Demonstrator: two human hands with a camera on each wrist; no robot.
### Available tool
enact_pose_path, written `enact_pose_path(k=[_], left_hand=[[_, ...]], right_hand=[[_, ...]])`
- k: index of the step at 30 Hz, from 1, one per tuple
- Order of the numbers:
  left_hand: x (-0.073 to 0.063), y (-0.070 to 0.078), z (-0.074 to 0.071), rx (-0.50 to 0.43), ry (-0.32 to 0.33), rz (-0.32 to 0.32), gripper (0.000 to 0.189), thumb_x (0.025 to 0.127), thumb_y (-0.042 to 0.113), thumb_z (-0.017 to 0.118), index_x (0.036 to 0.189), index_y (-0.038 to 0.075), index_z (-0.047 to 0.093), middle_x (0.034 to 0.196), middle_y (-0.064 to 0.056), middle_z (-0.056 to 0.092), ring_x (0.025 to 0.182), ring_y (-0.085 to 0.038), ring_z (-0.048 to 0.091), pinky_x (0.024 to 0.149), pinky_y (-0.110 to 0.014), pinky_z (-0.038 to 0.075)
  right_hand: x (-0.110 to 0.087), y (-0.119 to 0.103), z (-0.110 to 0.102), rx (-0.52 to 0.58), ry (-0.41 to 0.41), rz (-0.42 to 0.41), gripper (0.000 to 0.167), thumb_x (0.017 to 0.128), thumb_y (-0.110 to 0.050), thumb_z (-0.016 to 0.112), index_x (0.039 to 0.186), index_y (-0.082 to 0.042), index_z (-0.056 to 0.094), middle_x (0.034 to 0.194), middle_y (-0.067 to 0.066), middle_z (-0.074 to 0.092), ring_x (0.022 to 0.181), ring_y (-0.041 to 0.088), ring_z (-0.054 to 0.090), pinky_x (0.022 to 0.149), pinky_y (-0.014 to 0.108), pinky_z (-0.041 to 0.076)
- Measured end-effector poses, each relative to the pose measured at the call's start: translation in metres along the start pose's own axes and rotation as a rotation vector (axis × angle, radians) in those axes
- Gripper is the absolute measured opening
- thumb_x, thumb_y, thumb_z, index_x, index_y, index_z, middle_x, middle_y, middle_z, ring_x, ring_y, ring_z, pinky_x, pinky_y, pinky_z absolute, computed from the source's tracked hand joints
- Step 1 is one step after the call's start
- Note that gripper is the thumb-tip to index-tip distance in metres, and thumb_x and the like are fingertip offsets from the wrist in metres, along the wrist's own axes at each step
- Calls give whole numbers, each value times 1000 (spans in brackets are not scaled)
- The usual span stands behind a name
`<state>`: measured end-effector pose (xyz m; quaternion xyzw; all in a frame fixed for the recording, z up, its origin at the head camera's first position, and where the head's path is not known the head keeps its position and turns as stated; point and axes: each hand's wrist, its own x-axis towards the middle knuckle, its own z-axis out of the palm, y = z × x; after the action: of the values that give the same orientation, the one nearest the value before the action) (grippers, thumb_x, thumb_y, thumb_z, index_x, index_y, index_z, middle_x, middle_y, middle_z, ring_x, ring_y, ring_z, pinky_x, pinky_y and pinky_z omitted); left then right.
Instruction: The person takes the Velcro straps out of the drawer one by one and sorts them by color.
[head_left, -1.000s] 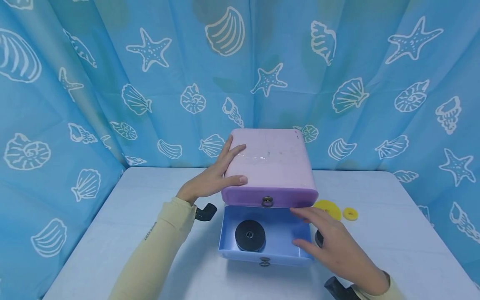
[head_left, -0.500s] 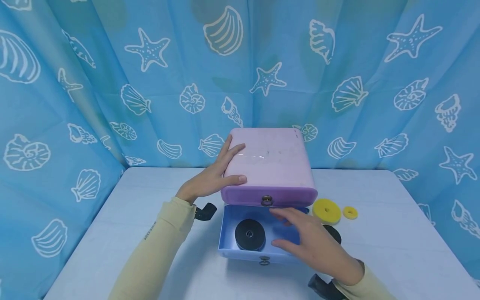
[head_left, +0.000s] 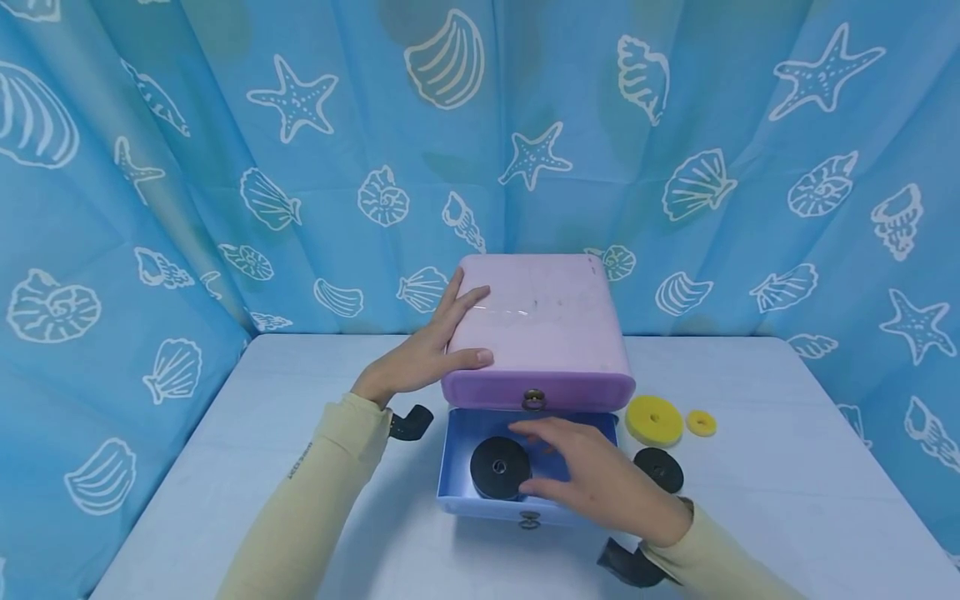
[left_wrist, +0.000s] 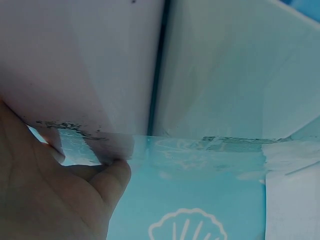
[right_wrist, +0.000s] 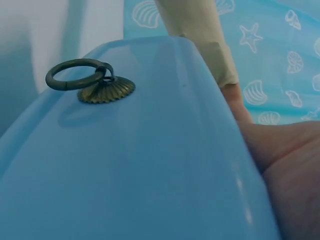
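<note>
A small chest with a pink top [head_left: 551,325] and a purple upper drawer [head_left: 487,393] stands at the table's back. Its blue lower drawer [head_left: 491,507] is pulled out. Inside, to the left, lies a thick black disc [head_left: 493,482] with a small central hole. My left hand [head_left: 420,358] rests on the chest's left top edge, fingers spread; its wrist view shows the hand [left_wrist: 55,200] against the pink side. My right hand [head_left: 596,479] reaches over the drawer with thumb and fingers apart, at the disc's right edge. Whether the thumb touches the disc I cannot tell.
Right of the chest lie a large yellow disc [head_left: 654,422], a small yellow ring [head_left: 701,423] and another black disc [head_left: 660,471]. A brass ring pull [right_wrist: 75,85] sticks out from the drawer front. A shell-print curtain [head_left: 540,100] hangs behind the white table [head_left: 757,517].
My right hand has moved left across the open drawer, from its right side to the black disc. The black disc outside on the right has come into view. My left hand stays put.
</note>
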<state>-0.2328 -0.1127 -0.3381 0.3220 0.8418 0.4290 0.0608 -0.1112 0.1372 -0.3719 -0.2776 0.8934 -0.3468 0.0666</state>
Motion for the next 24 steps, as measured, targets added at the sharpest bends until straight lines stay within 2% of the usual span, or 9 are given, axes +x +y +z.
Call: enact_pose_path(k=[9, 17, 24], left_hand=[[-1, 1, 0, -1, -3, -1, 97, 84, 74, 58, 161, 34, 16, 165, 11, -24, 153, -30, -10, 109, -73, 20], [-1, 0, 0, -9, -3, -4, 94, 86, 69, 60, 161, 35, 16, 165, 12, -23, 153, -29, -9, 111, -71, 19], [0, 1, -1, -11, 0, -11, 91, 87, 64, 61, 161, 36, 16, 165, 13, -23, 153, -29, -9, 111, -71, 20]], right_hand=[[14, 1, 5, -37, -64, -4, 61, 84, -24, 83, 139, -11, 59, 137, 6, 62, 118, 23, 63, 98, 45, 51], [25, 3, 8, -55, -144, -49, 67, 79, -15, 87, 139, -10, 58, 140, 6, 60, 131, 26, 54, 109, 49, 41], [30, -1, 7, -94, -187, -70, 70, 76, -8, 87, 140, -9, 57, 142, 7, 58, 131, 28, 53, 110, 50, 40]])
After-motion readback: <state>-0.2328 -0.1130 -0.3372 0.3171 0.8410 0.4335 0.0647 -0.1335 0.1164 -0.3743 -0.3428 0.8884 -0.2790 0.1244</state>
